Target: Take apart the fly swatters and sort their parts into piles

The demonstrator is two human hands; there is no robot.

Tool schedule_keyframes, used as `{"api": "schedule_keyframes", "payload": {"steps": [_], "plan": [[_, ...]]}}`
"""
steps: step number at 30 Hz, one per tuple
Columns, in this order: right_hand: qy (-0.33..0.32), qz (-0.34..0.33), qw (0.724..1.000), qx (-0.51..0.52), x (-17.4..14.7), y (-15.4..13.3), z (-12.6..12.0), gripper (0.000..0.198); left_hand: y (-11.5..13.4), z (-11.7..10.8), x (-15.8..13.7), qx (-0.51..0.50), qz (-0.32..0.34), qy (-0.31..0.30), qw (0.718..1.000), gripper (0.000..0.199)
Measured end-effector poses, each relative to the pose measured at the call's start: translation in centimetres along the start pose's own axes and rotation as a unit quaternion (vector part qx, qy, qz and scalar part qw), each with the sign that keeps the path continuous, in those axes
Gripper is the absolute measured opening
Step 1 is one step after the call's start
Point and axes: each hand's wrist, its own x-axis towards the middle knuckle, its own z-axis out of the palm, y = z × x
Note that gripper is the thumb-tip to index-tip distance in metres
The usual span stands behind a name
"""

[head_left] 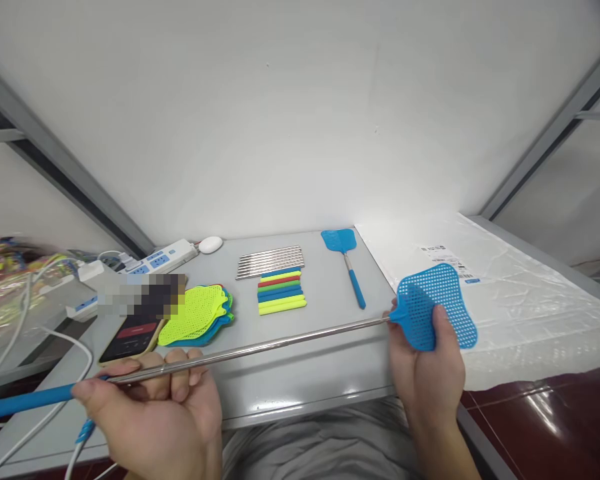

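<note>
A blue fly swatter [280,342] with an extended metal telescopic rod stretches between my two hands. My left hand [155,407] is closed round the rod where it meets the blue grip sleeve. My right hand [425,367] pinches the perforated blue head, thumb on its front face and fingers behind. Beyond the rod, a second, shorter blue fly swatter [350,267] lies on the table. Coloured handle sleeves [281,293] lie in a row, with several metal rods [270,262] just behind them. A pile of swatter heads [195,317], yellow-green on top, rests near my left hand.
A phone [140,327] and a white power strip [165,260] with cables occupy the left side, with a white mouse [211,245] behind. A white plastic mailer bag [510,313] covers the table's right end. A wall closes off the back; plastic-wrapped goods [10,293] sit far left.
</note>
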Motion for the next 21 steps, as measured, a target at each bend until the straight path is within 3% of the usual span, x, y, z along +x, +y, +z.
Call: {"api": "schedule_keyframes", "payload": {"steps": [2, 4, 6, 10, 13, 16, 21], "plan": [[-0.006, -0.004, 0.997, -0.080, -1.2, 0.7, -0.2, 0.026, -0.6, 0.5, -1.0, 0.019, -0.016, -0.017, 1.000, 0.032], [-0.053, 0.028, 0.990, -0.124, -2.1, 1.5, -0.4, 0.026, -1.3, 0.8, -2.1, 0.040, -0.033, -0.040, 0.998, 0.028], [-0.068, 0.048, 0.988, -0.129, -2.3, 2.0, -0.5, 0.030, -2.0, 0.6, -2.8, 0.059, -0.031, -0.067, 0.996, 0.025], [-0.024, 0.065, 0.996, -0.061, -1.4, 2.0, -0.2, 0.033, -2.4, -0.3, -2.5, 0.074, -0.026, -0.101, 0.992, 0.023], [-0.046, 0.066, 0.996, -0.022, -0.4, 1.4, 0.1, 0.041, -2.1, -0.8, -1.2, 0.072, -0.082, -0.089, 0.990, 0.020], [-0.084, 0.017, 0.996, -0.023, 0.6, 0.8, 0.1, 0.051, -1.5, -1.1, 0.4, 0.060, -0.119, -0.060, 0.989, 0.020], [-0.087, -0.009, 0.996, -0.005, 2.0, 0.2, -0.4, 0.047, -0.1, -1.5, 1.9, 0.051, -0.082, -0.043, 0.994, 0.027]]}}
